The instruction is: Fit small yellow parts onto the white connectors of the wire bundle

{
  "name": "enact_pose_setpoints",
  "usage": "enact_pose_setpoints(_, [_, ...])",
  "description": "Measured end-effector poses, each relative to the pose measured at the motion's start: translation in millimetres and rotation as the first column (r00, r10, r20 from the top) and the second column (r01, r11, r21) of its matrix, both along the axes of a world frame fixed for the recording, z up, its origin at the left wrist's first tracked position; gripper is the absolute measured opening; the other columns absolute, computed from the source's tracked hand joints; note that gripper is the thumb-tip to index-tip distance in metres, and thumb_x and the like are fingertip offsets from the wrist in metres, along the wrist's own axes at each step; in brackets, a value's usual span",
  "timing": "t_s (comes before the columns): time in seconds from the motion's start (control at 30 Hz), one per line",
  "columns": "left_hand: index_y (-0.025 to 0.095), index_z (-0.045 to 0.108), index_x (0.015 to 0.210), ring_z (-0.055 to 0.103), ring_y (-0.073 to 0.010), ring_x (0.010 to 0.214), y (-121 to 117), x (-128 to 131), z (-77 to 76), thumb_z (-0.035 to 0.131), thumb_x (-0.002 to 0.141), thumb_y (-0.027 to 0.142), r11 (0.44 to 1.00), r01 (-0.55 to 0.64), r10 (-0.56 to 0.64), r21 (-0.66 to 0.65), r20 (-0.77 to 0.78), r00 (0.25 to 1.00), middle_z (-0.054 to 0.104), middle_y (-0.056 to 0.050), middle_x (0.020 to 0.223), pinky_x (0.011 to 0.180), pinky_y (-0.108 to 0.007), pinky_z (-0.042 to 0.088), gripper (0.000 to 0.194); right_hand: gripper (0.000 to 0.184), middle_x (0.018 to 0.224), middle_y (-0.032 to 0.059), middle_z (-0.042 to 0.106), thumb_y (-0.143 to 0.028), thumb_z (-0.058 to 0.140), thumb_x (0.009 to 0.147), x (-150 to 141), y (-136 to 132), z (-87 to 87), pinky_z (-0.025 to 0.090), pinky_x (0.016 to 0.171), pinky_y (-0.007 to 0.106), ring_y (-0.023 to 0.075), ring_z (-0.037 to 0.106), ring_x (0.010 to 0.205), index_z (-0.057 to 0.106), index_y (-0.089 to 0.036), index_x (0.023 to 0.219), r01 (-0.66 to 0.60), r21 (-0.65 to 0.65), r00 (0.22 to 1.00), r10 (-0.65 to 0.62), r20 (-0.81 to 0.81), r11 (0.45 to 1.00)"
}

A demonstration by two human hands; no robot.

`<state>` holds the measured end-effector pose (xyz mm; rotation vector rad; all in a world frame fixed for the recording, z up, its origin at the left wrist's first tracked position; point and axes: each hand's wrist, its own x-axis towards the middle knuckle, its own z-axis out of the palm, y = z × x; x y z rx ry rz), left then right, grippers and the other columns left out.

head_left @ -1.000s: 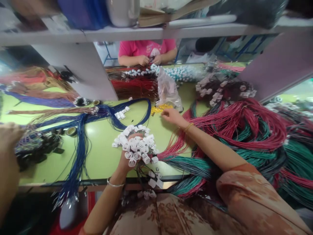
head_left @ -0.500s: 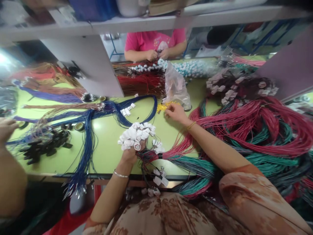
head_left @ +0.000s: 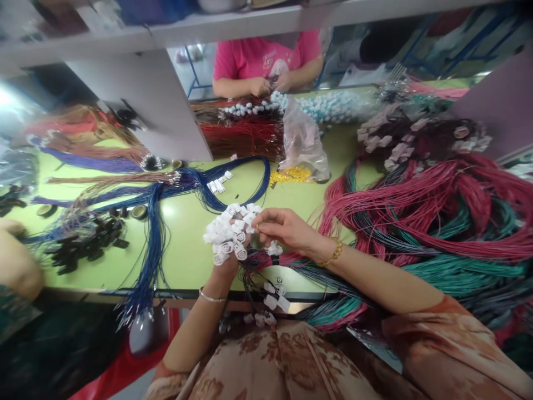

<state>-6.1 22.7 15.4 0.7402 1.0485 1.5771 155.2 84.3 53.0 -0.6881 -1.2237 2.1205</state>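
My left hand (head_left: 227, 268) is closed around a bunch of white plastic connectors (head_left: 225, 230), which hides most of its fingers. Dark and red wires trail from the bunch to the right. At the right side of the bunch, my right hand (head_left: 283, 228) is pinched, with a tiny yellow piece (head_left: 258, 226) just showing at its fingertips. Whether that piece touches a connector, I cannot tell. Farther back on the green table (head_left: 191, 233) lies a pile of small yellow pieces (head_left: 293, 174), by a clear plastic bag (head_left: 303, 139).
Red and green wire bundles (head_left: 416, 222) cover the right side. Blue wires (head_left: 152, 239) and black connectors (head_left: 85, 244) lie to the left. A co-worker in a pink shirt (head_left: 266, 58) sits opposite, and another person's arm (head_left: 16, 258) reaches in at left.
My right hand has come back from the yellow pile to the white connectors, bringing a tiny yellow piece. My left hand still holds the bunch. The view has shifted slightly.
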Motion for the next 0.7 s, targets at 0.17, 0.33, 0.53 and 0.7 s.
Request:
enact_pose_setpoints(0.17, [0.021,0.067,0.080,0.058,-0.0131,0.058,-2.6,-0.5,-3.6,0.088,0.069,0.034,1.000,0.009,-0.009,-0.010,-0.015,1.000,0.064,-0.001,0.073,0.053,-0.027,0.053,0.027,0.032,0.065,-0.0035,0.066,-0.038,0.082,0.077,-6.3,-3.1,-10.5,0.053,0.054,0.021,0.0091,0.061,0.056,0.061,-0.017,0.089,-0.013,0.055,1.000,0.013,0.004,0.998])
enact_pose_setpoints(0.33, [0.019,0.070,0.078,0.061,-0.0133,0.059,-3.4,-3.0,-9.8,0.091,0.064,0.035,0.999,-0.041,0.040,-0.029,-0.031,0.999,0.066,-0.001,0.073,0.058,-0.028,0.056,0.031,0.030,0.069,-0.0021,0.066,-0.041,0.076,0.081,-6.9,-4.2,-16.7,0.054,0.058,0.024,0.0105,0.063,0.057,0.059,-0.018,0.091,-0.010,0.150,0.997,-0.001,0.073,0.989])
enact_pose_setpoints(0.53, [0.020,0.069,0.079,0.062,-0.0139,0.064,-3.9,-0.1,-4.3,0.093,0.058,0.030,0.994,-0.103,0.101,-0.040,-0.031,0.994,0.068,-0.001,0.079,0.062,-0.028,0.057,0.034,0.008,0.079,0.0023,0.065,-0.023,0.059,0.088,-9.1,-8.9,-19.8,0.049,0.065,0.026,0.0122,0.059,0.069,0.064,-0.018,0.085,0.177,0.703,0.920,-0.370,0.131,0.689])
enact_pose_setpoints(0.7, [0.019,0.072,0.075,0.062,-0.0126,0.065,-4.5,-1.9,-6.6,0.092,0.061,0.029,0.997,-0.073,0.070,-0.038,-0.068,0.995,0.068,-0.001,0.077,0.064,-0.026,0.055,0.027,0.002,0.077,0.0005,0.065,-0.019,0.057,0.089,-10.5,-10.8,-19.6,0.049,0.064,0.023,0.0110,0.059,0.067,0.058,-0.019,0.088,0.193,0.769,0.905,-0.414,0.101,0.610])
